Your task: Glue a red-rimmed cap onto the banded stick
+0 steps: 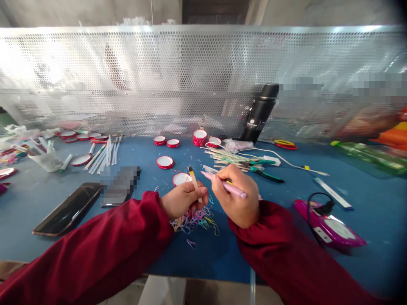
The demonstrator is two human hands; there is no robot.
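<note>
My left hand (181,199) pinches a short pale stick (194,181) with a black and yellow upper end, held upright. In my right hand (240,201) is a lilac marker pen (237,190), its tip pointing left toward the stick but apart from it. A bit of something yellow shows behind the pen, too little to name. Under my hands lies a loose heap of coloured elastic bands (199,221). Just beyond my left hand sits a small round white disc with a red rim (181,178), partly hidden by the stick and fingers.
More red-rimmed discs (165,162) lie farther back. Sticks and green-handled pliers (267,174) are right of centre, below a black bottle (261,112). Two phones (68,207) and a white cup of pens (46,161) stand left. A magenta device (330,224) lies right. A perforated metal screen (178,76) borders the back.
</note>
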